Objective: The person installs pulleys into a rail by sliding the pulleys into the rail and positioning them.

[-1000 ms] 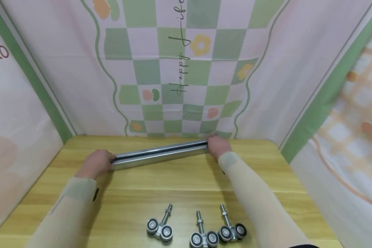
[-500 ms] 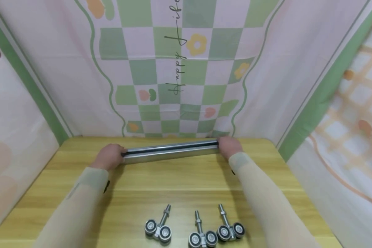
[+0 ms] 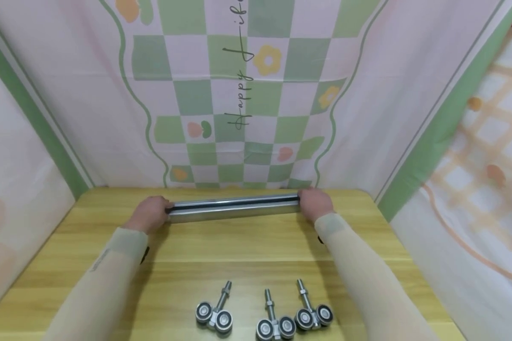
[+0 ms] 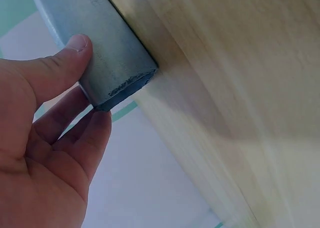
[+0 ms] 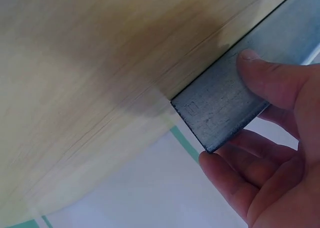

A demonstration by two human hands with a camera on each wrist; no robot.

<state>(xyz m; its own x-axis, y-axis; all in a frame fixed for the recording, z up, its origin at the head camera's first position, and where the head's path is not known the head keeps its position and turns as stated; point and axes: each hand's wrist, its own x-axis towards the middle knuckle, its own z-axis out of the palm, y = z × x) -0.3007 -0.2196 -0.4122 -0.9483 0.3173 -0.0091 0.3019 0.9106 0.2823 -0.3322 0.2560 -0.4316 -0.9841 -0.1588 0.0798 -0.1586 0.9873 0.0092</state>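
Observation:
A metal track rail (image 3: 234, 208) with a dark slot along its upper side lies across the far part of the table, near its back edge. My left hand (image 3: 148, 214) grips its left end, the thumb on the near face and the fingers behind, as the left wrist view shows on the rail (image 4: 107, 42). At the other end my right hand (image 3: 315, 204) pinches the rail (image 5: 215, 107) in the same way. Three twin-wheeled roller hangers with threaded bolts lie nearer to me: a left one (image 3: 214, 315), a middle one (image 3: 275, 324) and a right one (image 3: 313, 315).
The wooden table (image 3: 239, 251) has its back edge against a patterned cloth (image 3: 230, 99). More cloth hangs at the left side (image 3: 21, 189) and the right side (image 3: 473, 199). The roller hangers lie between my forearms, toward the front.
Both hands have carried the rail to the right and levelled it by raising its left end in view. Over the last half second it barely moves. The roller hangers stay in place.

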